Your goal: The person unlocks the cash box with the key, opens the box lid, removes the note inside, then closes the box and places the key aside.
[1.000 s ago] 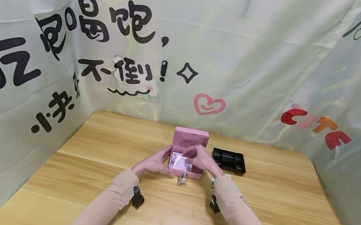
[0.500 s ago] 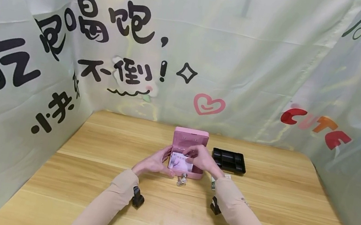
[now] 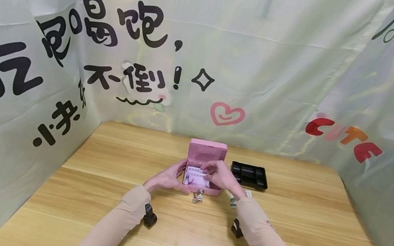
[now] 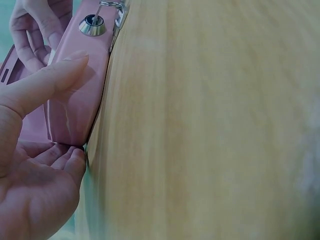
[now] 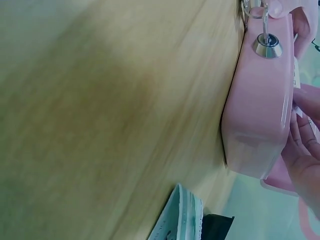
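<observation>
A pink cash box (image 3: 214, 193) stands on the wooden table with its lid (image 3: 207, 150) raised. Pale printed banknotes (image 3: 196, 176) lie inside it. My left hand (image 3: 171, 178) grips the box's left front corner, its thumb (image 4: 55, 80) across the front wall and its fingers along the side. Reaching in over the right side, my right hand (image 3: 221, 175) pinches the edge of a banknote between thumb and fingers; in the right wrist view the box wall partly hides the fingertips. A key sits in the front lock (image 5: 267, 46), with more keys (image 3: 196, 199) hanging from its ring.
To the right of the box is a black compartment tray (image 3: 250, 171). A folded green banknote (image 3: 233, 202) lies in front of the tray, partly covered by the right wrist in the head view. A printed cloth (image 3: 285, 81) hangs behind the table (image 3: 186, 241).
The banknotes inside the box have shifted, and a printed strip now shows across the upper one. My right hand has moved slightly down. The left hand stays on the box.
</observation>
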A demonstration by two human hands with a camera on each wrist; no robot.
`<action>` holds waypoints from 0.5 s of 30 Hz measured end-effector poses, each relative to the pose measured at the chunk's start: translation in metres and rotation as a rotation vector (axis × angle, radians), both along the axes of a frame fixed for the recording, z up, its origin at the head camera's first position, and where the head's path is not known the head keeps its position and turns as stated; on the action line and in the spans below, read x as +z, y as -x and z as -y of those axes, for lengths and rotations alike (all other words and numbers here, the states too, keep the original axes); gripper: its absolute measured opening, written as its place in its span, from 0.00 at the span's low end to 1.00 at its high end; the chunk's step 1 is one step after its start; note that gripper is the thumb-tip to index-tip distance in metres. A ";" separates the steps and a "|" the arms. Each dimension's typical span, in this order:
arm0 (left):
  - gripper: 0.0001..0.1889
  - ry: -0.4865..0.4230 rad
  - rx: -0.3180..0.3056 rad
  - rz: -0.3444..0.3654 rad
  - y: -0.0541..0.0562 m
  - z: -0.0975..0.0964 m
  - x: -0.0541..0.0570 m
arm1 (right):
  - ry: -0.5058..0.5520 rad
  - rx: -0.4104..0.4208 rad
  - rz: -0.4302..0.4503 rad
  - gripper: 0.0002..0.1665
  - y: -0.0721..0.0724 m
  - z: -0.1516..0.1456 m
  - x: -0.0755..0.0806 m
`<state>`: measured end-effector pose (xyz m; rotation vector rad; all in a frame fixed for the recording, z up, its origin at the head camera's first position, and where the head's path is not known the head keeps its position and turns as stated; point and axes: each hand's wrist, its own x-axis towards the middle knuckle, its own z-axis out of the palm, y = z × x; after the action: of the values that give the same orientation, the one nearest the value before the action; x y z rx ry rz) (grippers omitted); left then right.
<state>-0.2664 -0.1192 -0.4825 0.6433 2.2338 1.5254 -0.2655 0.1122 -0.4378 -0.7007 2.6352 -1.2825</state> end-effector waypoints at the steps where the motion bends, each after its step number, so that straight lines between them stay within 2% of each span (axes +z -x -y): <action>1: 0.62 -0.004 -0.003 -0.003 0.000 0.000 0.000 | 0.001 0.005 -0.012 0.17 0.000 0.000 0.000; 6: 0.62 -0.004 -0.009 -0.007 0.001 0.000 -0.001 | 0.021 -0.014 -0.046 0.14 -0.002 -0.001 -0.001; 15: 0.62 -0.019 -0.018 -0.012 0.001 -0.001 0.000 | 0.062 -0.173 -0.083 0.11 -0.007 -0.001 -0.002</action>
<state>-0.2676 -0.1184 -0.4829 0.6781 2.2188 1.5394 -0.2589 0.1134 -0.4395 -0.5552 2.7866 -1.4144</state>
